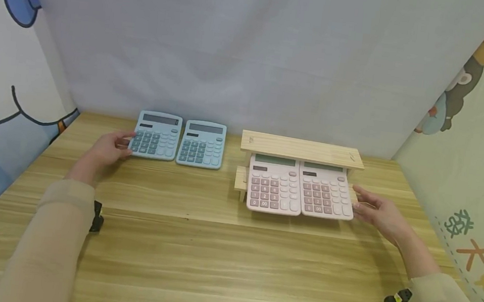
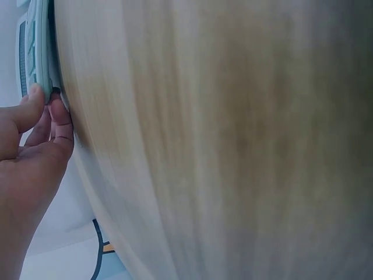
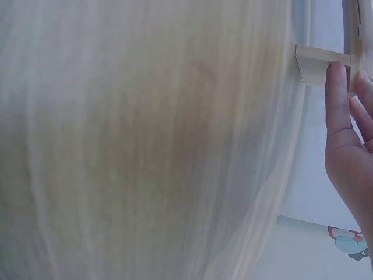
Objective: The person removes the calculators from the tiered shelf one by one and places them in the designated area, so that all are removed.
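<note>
The left fingers (image 2: pixel 60 121) pinch the probably light, rigid leftmost blue calculator (image 1: pixel 158 137) by its side, a sound hold; the right fingers (image 3: pixel 337 96) spread beside the wooden rack (image 1: pixel 302 149).

So your worktop (image 1: pixel 210 272) is a yellowish-brown wood-grain surface with a thin seam (image 1: pixel 163 215) running across it. Toward the back left you've got two light-blue rectangular calculators (image 1: pixel 156 136) side by side, barely any gap between them, keys up. To their right sits your pale wooden rack (image 1: pixel 303 149), and that's what's carrying the two pale-pink rectangular calculators (image 1: pixel 275 189), top ends tucked under its upper board (image 1: pixel 326 154).
</note>
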`<state>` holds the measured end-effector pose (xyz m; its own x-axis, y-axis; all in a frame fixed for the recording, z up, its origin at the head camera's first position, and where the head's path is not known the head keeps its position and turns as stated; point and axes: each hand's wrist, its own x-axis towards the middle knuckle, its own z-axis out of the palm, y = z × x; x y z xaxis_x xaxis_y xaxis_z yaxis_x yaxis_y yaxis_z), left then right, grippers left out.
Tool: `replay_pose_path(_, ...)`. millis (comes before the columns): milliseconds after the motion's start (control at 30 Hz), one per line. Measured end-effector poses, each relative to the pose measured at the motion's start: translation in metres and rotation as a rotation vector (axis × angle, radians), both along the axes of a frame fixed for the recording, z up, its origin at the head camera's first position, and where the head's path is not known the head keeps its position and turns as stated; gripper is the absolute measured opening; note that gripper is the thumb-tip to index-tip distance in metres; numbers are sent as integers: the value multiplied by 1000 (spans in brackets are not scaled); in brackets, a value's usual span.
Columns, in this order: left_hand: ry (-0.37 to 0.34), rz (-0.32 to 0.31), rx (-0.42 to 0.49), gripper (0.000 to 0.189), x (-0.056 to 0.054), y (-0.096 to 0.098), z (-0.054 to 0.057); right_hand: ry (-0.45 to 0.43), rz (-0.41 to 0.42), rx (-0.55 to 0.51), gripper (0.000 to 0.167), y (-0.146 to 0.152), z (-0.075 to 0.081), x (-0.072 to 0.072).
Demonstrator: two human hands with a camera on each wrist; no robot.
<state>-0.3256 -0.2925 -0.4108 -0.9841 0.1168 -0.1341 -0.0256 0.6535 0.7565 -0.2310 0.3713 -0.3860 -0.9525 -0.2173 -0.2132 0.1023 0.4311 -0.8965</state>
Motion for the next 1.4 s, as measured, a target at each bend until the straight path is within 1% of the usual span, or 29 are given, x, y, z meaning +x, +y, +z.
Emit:
replay_pose_path(133, 19, -6, -38, 58, 1, -1, 0, 2, 0, -4, 67, -1, -2, 0)
replay_pose_path(300, 24, -7, -55, 57, 0, -1, -2, 2, 9, -25, 68, -1, -4, 0)
replay_pose_path(467, 41, -9, -100, 55, 1, 3, -1, 8, 8, -39, 68, 1, -5, 0)
replay_pose_path(633, 34, 16, -183, 54, 4, 8, 2, 18, 20, -15, 69, 1, -4, 0)
replay_pose_path(700, 36, 27, -197, 54, 4, 9, 3, 20, 25, -16, 69, 1, -4, -1)
replay_pose_path(767, 48, 34, -193, 56, 4, 9, 4, 18, 27, -27, 69, 1, -3, -1)
replay_pose_path(933, 86, 46, -180, 57, 4, 11, 10, 13, 28, -40, 68, 1, -3, -1)
replay_pose_path(1100, 100, 20, -196, 57, 4, 17, 18, 15, 29, -43, 68, 2, -6, -3)
replay_pose_path(1200, 121, -1, -206, 56, 5, 21, 23, 12, 30, -45, 68, 3, -7, -3)
replay_pose_path(1400, 171, -12, -203, 53, 12, 35, 34, 14, 28, -48, 68, 3, -7, -3)
